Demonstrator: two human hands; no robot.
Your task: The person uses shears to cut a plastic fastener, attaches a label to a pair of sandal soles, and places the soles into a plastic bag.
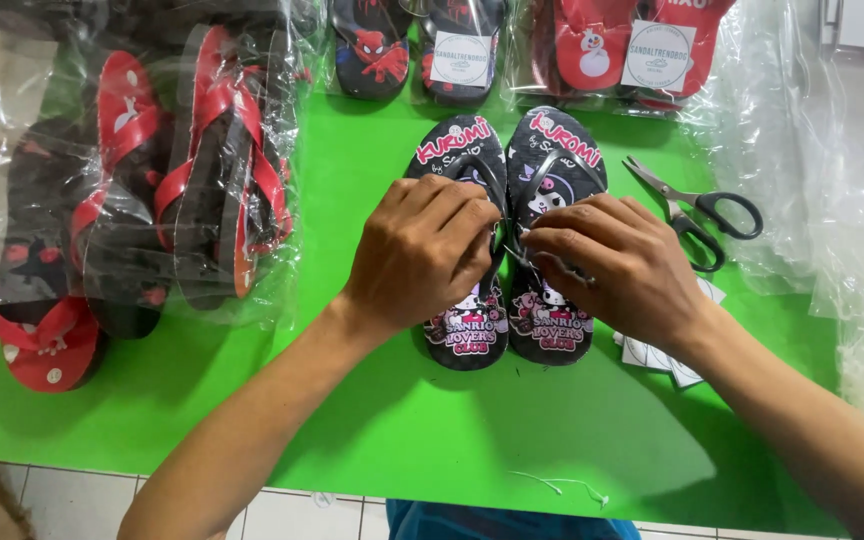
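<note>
A pair of black flip-flops with cartoon prints and pink lettering lies side by side on the green table, toes away from me. My left hand rests over the left sandal's strap, fingers curled. My right hand covers the right sandal's middle, fingertips pinched together near the gap between the two sandals. Both hands meet at the straps; whatever thin thing they pinch is too small to tell.
Black-handled scissors lie right of the sandals. Small white tags sit under my right wrist. Bagged red-and-black sandals are stacked at left, more bagged pairs along the far edge. Clear plastic bags pile at right. A thin white thread lies near the front edge.
</note>
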